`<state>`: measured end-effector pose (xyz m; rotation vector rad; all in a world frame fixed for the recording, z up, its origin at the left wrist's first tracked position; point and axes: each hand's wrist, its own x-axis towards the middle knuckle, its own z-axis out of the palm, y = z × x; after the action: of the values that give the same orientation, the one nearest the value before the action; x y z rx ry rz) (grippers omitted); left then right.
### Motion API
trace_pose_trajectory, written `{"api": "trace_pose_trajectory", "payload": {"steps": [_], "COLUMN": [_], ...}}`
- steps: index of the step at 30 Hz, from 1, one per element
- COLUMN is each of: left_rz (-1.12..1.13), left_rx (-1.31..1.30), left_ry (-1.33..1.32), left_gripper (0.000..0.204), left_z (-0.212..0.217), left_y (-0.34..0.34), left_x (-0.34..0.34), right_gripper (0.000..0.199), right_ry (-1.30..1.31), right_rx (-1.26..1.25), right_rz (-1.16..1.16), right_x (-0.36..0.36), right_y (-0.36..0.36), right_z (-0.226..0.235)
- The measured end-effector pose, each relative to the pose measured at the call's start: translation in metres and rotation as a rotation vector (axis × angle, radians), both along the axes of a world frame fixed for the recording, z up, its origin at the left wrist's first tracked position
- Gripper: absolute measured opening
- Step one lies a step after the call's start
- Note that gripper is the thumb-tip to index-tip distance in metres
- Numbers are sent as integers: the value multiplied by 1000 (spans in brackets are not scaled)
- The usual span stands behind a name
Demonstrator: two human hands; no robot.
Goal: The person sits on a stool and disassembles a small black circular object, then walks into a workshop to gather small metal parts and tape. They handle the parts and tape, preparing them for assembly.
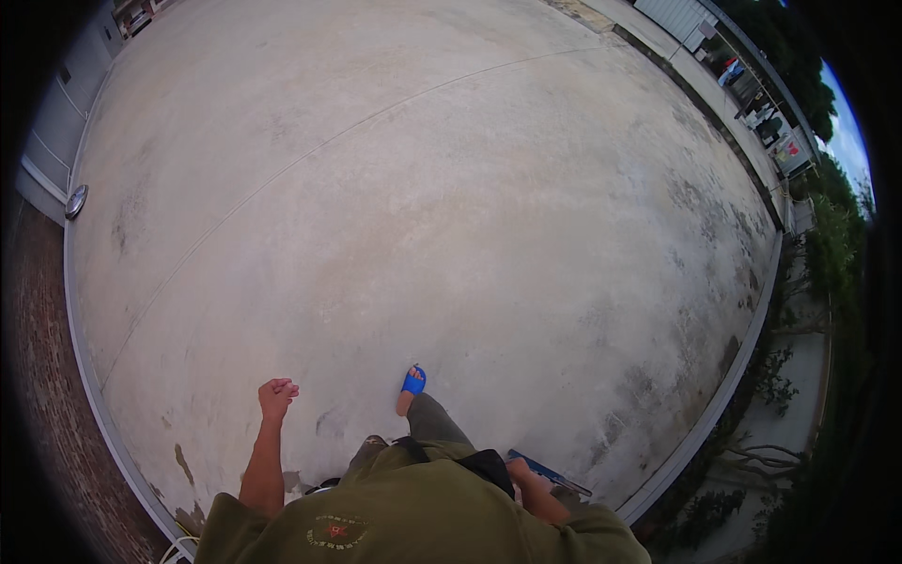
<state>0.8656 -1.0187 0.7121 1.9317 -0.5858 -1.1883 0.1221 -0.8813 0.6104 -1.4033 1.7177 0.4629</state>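
Observation:
My left hand [277, 395] hangs out in front of me over the concrete, fingers curled into a loose fist with nothing in it. My right hand [522, 473] is low at my right hip, partly hidden behind my body and a black pouch [489, 465], and it grips a long flat blue object [548, 472] that sticks out to the right. One foot in a blue sandal [412, 381] is stepped forward on the concrete. I wear an olive shirt and trousers.
A wide pale concrete slab [423, 188] fills the view. A low kerb [714, 414] edges it on the right, with shrubs beyond. A brick strip [47, 376] runs along the left, with a round metal fitting [76, 200] at its edge. Buildings stand far off.

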Motion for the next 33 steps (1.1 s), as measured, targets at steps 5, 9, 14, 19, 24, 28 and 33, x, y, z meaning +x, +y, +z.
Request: {"api": "trace_pose_trajectory", "payload": {"steps": [5,9,14,19,24,28,33], "left_rz": [59,143,132,-31,-298,-454,-535], "left_rx": [143,410,576,613,244,-61,-150], "left_ry": [16,107,245,174,21,-82,-76], "left_gripper": [15,16,19,22,19,20,19], "left_z": [6,-16,-35,-50,-11,36,29], "left_y": [-47,-89,-207,-433,-770,-981,-1111], "left_x": [25,23,33,52,-7,-65,-121], "right_gripper": [25,23,25,24,19,20,23], "right_ry": [-212,-305,-250,-198,-174,-96,-70], "right_rx": [-137,-434,-495,-77,37,208,219], "right_rz": [-494,-531,-466,-696,-1272,-1252,-1122], "right_x": [127,148,157,139,125,143,117], "right_y": [-292,-475,-585,-619,-594,-642,-776], "right_z": [75,100,88,95,70,73,60]}}
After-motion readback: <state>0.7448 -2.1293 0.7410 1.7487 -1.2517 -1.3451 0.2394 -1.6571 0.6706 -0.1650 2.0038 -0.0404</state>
